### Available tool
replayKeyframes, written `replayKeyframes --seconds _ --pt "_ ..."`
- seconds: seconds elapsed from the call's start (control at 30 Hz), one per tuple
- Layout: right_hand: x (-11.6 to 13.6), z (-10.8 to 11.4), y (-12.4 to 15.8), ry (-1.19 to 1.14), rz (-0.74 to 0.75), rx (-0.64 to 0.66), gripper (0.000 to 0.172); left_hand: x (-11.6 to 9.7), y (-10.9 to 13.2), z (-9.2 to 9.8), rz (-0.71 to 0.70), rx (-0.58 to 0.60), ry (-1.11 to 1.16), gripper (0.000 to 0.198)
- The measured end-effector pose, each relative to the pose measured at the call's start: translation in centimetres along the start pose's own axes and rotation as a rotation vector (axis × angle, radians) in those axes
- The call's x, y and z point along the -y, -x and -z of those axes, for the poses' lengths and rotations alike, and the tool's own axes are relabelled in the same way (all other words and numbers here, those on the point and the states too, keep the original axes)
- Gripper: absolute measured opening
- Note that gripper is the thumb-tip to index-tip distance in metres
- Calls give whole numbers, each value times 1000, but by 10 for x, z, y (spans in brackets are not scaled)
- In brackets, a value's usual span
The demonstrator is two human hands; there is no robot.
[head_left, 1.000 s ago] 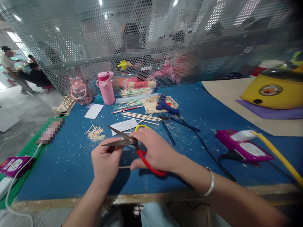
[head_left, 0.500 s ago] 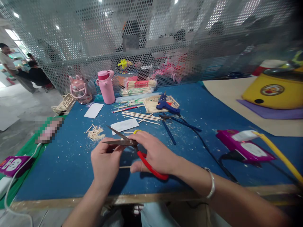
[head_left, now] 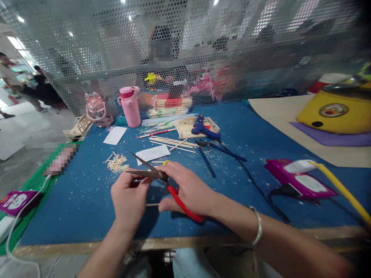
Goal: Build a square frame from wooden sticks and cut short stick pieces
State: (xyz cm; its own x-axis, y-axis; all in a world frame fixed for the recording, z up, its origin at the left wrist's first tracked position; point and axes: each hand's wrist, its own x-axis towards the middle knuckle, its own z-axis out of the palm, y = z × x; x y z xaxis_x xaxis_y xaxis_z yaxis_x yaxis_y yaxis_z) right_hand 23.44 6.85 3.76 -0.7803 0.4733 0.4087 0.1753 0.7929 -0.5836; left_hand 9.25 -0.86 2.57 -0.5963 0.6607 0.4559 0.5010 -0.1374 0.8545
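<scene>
My right hand (head_left: 188, 189) is wrapped round a pair of scissors (head_left: 162, 174) with a red-and-yellow handle; the blades stand apart and point left, over the fingers of my other hand. My left hand (head_left: 130, 195) is closed, its thumb and fingers pinched together. A thin wooden stick (head_left: 152, 204) shows between the two hands, running from behind my left hand to my right thumb; its ends are hidden. Just beyond the blades lies a white paper strip (head_left: 153, 153). Left of it is a small heap of wood scraps (head_left: 117, 163).
Pliers (head_left: 205, 148), a blue glue gun (head_left: 205, 130) on a wooden stick frame (head_left: 182, 129), and loose sticks (head_left: 174, 142) lie past my hands. A pink bottle (head_left: 130, 108) stands before the mesh screen. Purple power strips (head_left: 301, 181) with cables flank the blue tabletop (head_left: 87, 216).
Both hands stay nearly in place. The scissors and my right hand have shifted very slightly, with the blades still apart. In the background, the standing person has moved a little.
</scene>
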Motion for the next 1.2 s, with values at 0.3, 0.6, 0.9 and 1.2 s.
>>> replayKeyframes --seconds 0.3,0.6,0.9,1.2 --pt "3 1 1 -11 -18 -26 57 -1 2 1 -34 41 1 5" --pt "-24 20 -6 94 -175 -271 37 5 -22 15 47 327 -261 16" --pt "-50 19 -10 190 -318 -444 30 15 -79 -16 -267 923 -823 20" --pt "-47 19 -12 182 -349 -416 32 28 -104 -44 -338 1016 -853 23"
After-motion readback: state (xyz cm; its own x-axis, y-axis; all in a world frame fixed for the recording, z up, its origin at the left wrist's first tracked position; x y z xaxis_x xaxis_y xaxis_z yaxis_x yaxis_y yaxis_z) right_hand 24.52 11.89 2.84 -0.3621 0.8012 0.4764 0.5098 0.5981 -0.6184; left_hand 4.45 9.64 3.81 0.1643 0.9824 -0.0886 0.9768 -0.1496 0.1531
